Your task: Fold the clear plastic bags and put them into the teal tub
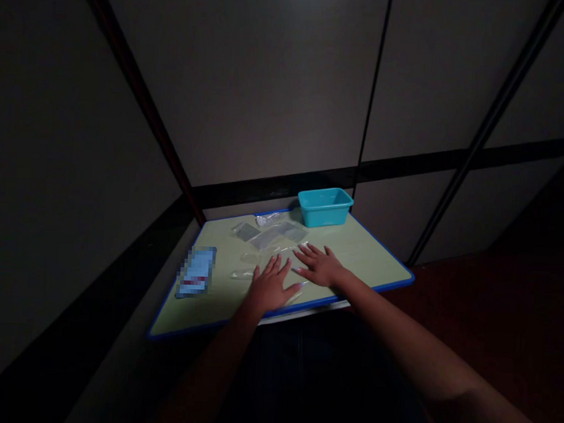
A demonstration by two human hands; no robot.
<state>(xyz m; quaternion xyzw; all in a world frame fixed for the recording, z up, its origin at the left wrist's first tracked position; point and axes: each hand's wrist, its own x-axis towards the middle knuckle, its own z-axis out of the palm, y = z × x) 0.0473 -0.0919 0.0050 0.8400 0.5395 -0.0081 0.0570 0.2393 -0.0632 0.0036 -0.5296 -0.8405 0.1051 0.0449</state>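
Filling lower centre, the blue-edged table (373,258) bears a turquoise tub (325,217) right of mid-frame; I see left hand (270,290) and right hand (321,268) spread over clear plastic packaging (241,275) below centre, where light, even pressure should smooth it best

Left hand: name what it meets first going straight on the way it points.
The left hand would probably meet the clear plastic lying just ahead, though exact depth is unclear.
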